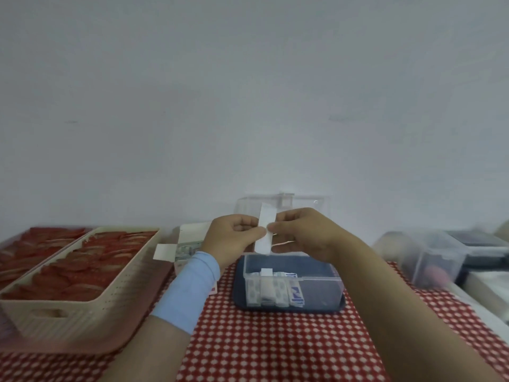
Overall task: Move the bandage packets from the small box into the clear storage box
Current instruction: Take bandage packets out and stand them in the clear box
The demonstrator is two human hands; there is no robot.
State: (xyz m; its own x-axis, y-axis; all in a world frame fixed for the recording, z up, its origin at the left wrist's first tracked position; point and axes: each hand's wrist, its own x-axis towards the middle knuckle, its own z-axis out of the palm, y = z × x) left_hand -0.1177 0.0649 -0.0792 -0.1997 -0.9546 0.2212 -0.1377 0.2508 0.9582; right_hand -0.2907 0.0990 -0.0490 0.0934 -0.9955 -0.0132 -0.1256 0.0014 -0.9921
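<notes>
You hold 1 white bandage packet [265, 227] upright, directly above the clear storage box [321, 295]. Your left hand [234, 238] pinches its middle from the left between thumb and curled fingers, and your right hand [305, 232] pinches the same spot from the right. The strip's lower end hangs just over the box's back rim without touching it.

The clear storage box has no lid on it. A short row of bandage packets [275, 289] stands on edge in its left part, pressed against the front wall; its right part shows only the bottom. 1 packet in the row carries blue print, too blurred to read. The box sits on a dark blue tray [239, 297].

Left of the storage box and farther back, the small box [190, 244] is partly hidden by your left hand, with a flap open toward the left; its printing cannot be read, nor can you see inside it. Farther left, a beige basket [82, 315] is filled with red pieces [82, 266]. Right of the storage box stands a clear bin [429, 257] with blurred contents. Behind it a clear container [303, 202] stands against the wall.
</notes>
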